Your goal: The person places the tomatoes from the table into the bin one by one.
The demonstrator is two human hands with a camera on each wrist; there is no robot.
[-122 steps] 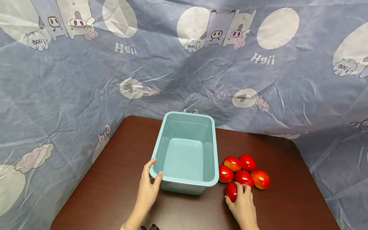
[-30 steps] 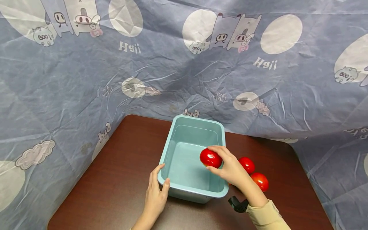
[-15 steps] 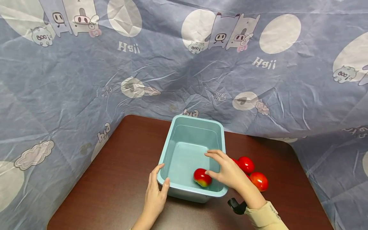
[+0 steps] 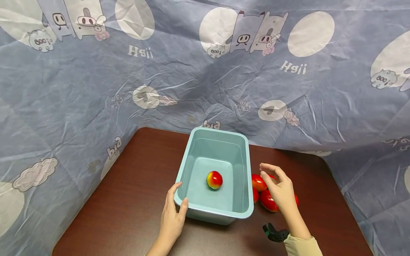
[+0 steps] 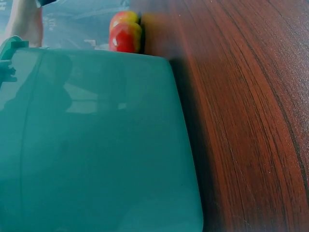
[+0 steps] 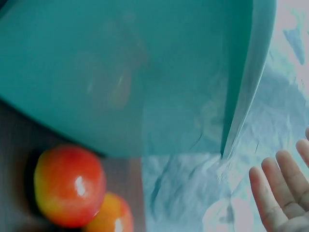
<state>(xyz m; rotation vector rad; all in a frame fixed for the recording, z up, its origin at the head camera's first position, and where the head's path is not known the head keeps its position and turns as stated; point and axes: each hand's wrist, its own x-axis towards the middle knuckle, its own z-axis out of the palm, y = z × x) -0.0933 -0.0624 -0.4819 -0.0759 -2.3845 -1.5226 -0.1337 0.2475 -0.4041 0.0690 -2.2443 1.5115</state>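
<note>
A pale teal plastic bin [image 4: 217, 211] stands on the table, and one red-and-yellow fruit [image 4: 214, 180] lies on its floor. My left hand [image 4: 172, 218] holds the bin's near left corner, with fingertips over the rim and the thumb at the front side. Right of the bin, my right hand [image 4: 282, 190] hovers over a cluster of similar red fruits [image 4: 268, 201], fingers spread from the thumb and nothing held. It partly hides the cluster in the head view. In the right wrist view, two fruits [image 6: 70, 186] lie beside the bin wall, and the hand's fingers [image 6: 277, 176] are extended.
The dark wood table [image 4: 137, 185] has a blue-grey cartoon-print cloth [image 4: 185, 78] hanging behind and around it. A black wrist device [image 4: 274, 234] sits at the right wrist.
My right hand brought a fruit over the bin and let it go; the fruit has rolled toward the bin's middle. The hand then moved right, back over the cluster. The left hand stays on the corner.
</note>
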